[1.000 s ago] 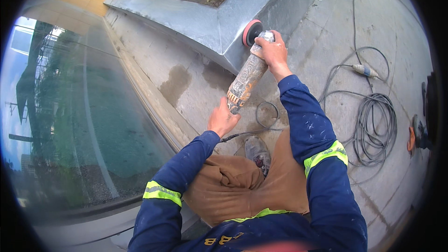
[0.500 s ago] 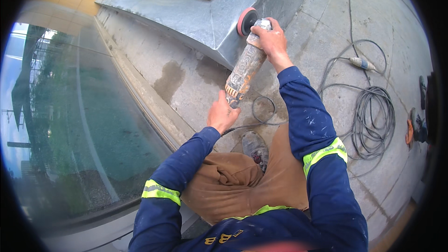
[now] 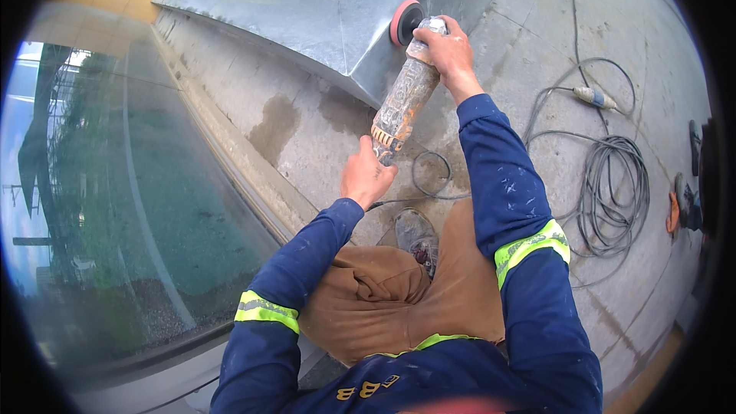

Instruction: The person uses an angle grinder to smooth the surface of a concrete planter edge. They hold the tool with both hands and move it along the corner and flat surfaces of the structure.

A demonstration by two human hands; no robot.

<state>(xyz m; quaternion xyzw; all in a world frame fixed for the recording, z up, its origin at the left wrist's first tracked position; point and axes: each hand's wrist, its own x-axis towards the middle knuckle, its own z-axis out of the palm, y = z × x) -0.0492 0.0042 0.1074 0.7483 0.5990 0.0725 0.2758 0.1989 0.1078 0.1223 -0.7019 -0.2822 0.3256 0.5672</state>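
Observation:
An angle polisher (image 3: 404, 100), dusty and orange-grey, slants up and to the right in front of me, held in both hands. My left hand (image 3: 367, 174) is wrapped round the rear end of its body, by the orange vented collar. My right hand (image 3: 449, 54) grips the head end, thumb across the top. The round pad (image 3: 405, 23), red-rimmed with a black backing, meets the smooth grey stone ledge (image 3: 337, 27) near its corner edge. Part of the tool's rear end is hidden by my left hand.
A large glass pane (image 3: 153, 207) runs along the left. The power cord (image 3: 433, 193) loops near my shoe (image 3: 416, 236). At right lie a coiled cable (image 3: 613, 192) and a connector (image 3: 594, 97) on the paving. Another person's shoes (image 3: 687, 199) show at the far right.
The polisher and both hands have shifted slightly relative to the ledge corner, with the pad now higher up along the edge. Both hands keep their hold.

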